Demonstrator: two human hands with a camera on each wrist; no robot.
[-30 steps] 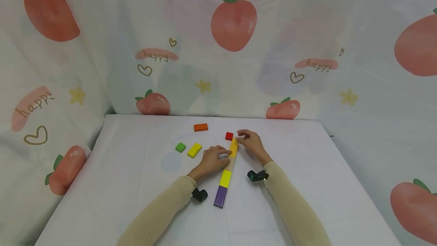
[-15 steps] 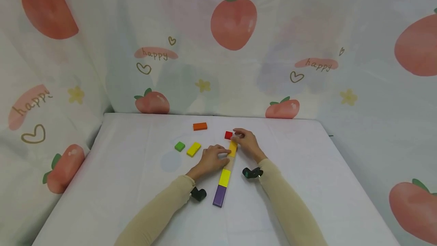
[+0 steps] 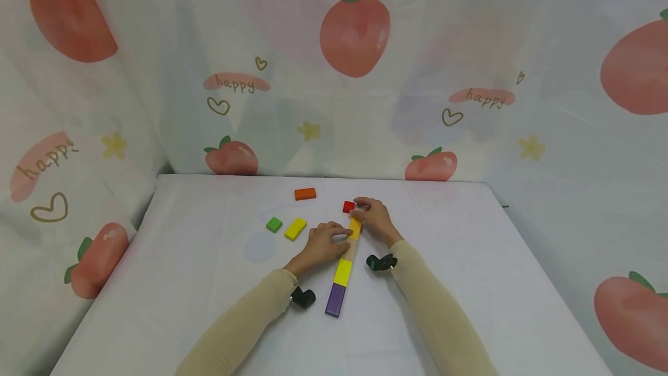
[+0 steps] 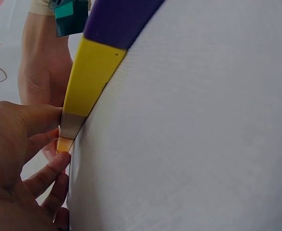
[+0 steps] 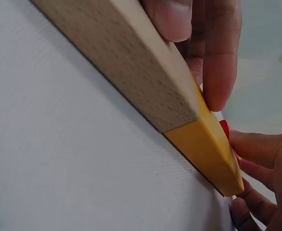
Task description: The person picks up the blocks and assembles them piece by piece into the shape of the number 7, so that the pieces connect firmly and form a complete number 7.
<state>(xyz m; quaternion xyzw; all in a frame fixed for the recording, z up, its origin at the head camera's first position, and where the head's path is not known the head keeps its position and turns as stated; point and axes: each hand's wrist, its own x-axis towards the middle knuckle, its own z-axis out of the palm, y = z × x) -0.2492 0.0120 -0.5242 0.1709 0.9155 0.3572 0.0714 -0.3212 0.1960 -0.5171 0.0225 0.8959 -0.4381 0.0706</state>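
A row of blocks runs away from me, with a purple block (image 3: pixel 336 299) nearest, then a yellow block (image 3: pixel 342 272), a plain wooden block (image 4: pixel 72 125) and an orange-yellow block (image 5: pixel 205 149). My left hand (image 3: pixel 325 242) lies along the row's left side. Its thumb touches the wooden block, and its other fingers rest at the orange-yellow one with little curl. A small red block (image 3: pixel 348 206) stands beyond the row's far end. My right hand (image 3: pixel 378 219) pinches it between thumb and index finger. In the right wrist view, that thumb and the orange-yellow block hide much of the red block.
Left of the row, a green block (image 3: pixel 273 224) and another yellow block (image 3: pixel 296 228) lie on the white-covered table (image 3: pixel 443 213). An orange block (image 3: pixel 305 194) is farther back. Printed cloth (image 3: pixel 292 33) hangs behind and at the sides.
My right hand has moved left, from beside the end of the orange-yellow block to the red block. The left hand and the row keep their places.
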